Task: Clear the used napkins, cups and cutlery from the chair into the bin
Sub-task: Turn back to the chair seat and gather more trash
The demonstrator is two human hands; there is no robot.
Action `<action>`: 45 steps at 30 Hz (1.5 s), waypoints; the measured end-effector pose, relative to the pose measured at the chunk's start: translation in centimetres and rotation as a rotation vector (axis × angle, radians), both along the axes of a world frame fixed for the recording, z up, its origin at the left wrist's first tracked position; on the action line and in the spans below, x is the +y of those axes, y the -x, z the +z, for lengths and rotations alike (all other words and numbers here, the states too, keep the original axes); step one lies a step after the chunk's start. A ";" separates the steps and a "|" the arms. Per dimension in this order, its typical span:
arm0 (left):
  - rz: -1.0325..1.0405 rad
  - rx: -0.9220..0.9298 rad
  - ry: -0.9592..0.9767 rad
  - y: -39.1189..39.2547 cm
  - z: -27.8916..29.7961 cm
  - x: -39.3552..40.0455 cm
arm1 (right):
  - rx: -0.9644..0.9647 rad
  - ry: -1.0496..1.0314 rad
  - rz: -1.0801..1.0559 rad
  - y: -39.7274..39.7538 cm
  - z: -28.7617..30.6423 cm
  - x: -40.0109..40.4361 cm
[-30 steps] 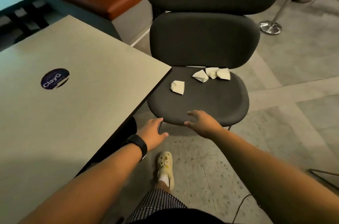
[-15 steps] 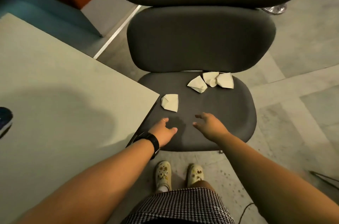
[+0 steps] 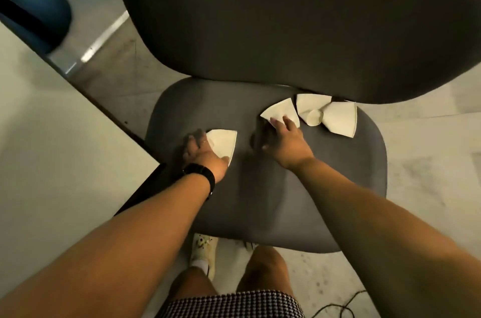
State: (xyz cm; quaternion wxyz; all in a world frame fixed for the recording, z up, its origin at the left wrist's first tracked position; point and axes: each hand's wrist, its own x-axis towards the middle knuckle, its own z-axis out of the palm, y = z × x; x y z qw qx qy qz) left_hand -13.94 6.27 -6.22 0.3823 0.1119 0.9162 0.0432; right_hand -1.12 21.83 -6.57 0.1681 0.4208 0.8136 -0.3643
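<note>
Several flattened cream paper cups lie on the dark grey chair seat (image 3: 325, 187). My left hand (image 3: 204, 155) rests on the lower left part of the nearest cup (image 3: 223, 142), fingers spread over its left edge. My right hand (image 3: 285, 142) reaches further back, and its straight fingertips touch the lower edge of a second cup (image 3: 282, 108). Two more cups (image 3: 311, 104) (image 3: 341, 120) overlap at the back right of the seat, partly under the backrest. I see no napkins, cutlery or bin.
The chair's wide backrest (image 3: 286, 18) overhangs the rear of the seat. A pale table (image 3: 52, 148) stands close on the left, its corner almost touching the seat. A blue round object (image 3: 39, 13) sits at the far left. A dark cable (image 3: 338, 307) lies on the floor.
I have leaned in over the chair. Both hands moved forward from the seat's front edge; the left now lies on the nearest cup and the right touches the second one.
</note>
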 end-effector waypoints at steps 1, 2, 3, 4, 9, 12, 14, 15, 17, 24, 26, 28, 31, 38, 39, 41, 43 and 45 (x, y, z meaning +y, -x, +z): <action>-0.072 0.052 0.016 0.7 -0.8 0.6 | 0.008 -0.033 0.017 0.6 -0.9 0.9; -0.131 0.091 0.026 1.1 -1.6 1.2 | 0.004 -0.063 0.039 1.1 -2.0 1.8; -0.194 0.124 0.024 1.7 -1.9 1.6 | -0.008 -0.096 0.066 1.5 -2.6 2.4; -0.249 0.141 0.028 2.0 -2.5 1.9 | -0.033 -0.117 0.100 1.9 -3.3 3.0; -0.494 0.170 0.064 1.3 -5.0 1.7 | -0.209 -0.218 0.261 2.1 -6.6 4.2; -0.465 0.194 0.064 0.8 -5.1 1.1 | -0.204 -0.332 0.284 1.6 -6.8 3.8; -0.408 0.160 0.062 0.8 -4.4 0.8 | -0.188 -0.398 0.257 1.3 -6.4 3.6; -0.359 0.127 0.057 0.8 -3.9 0.5 | -0.190 -0.385 0.207 1.2 -5.9 3.5; -0.234 0.040 0.028 0.6 -3.0 -0.1 | -0.197 -0.282 -0.001 0.9 -5.2 3.8; 0.187 -0.136 -0.226 -1.9 4.3 -1.0 | 0.038 -0.003 -0.338 0.5 1.0 1.8; 0.262 -0.148 -0.307 -2.4 7.0 -1.2 | 0.111 0.051 -0.396 1.1 3.6 0.7; 0.315 -0.157 -0.379 -2.5 10.0 -2.0 | 0.202 0.116 -0.449 2.0 6.6 -0.6; 0.376 -0.137 -0.479 -2.3 13.8 -4.0 | 0.346 0.179 -0.451 3.1 10.7 -2.5; 0.521 -0.037 -0.692 -3.5 20.9 -10.1 | 0.536 0.291 -0.277 6.4 18.8 -8.5; 0.536 -0.022 -0.689 -3.6 21.3 -11.0 | 0.558 0.306 -0.258 6.8 19.6 -9.2; 0.639 0.048 -0.694 -3.9 22.5 -14.4 | 0.586 0.359 -0.165 7.7 21.5 -12.1; 0.768 0.108 -0.708 -4.4 23.7 -18.8 | 0.585 0.395 -0.057 8.6 22.9 -16.0; 0.844 0.142 -0.706 -4.5 24.0 -21.6 | 0.571 0.401 -0.002 9.1 23.7 -18.3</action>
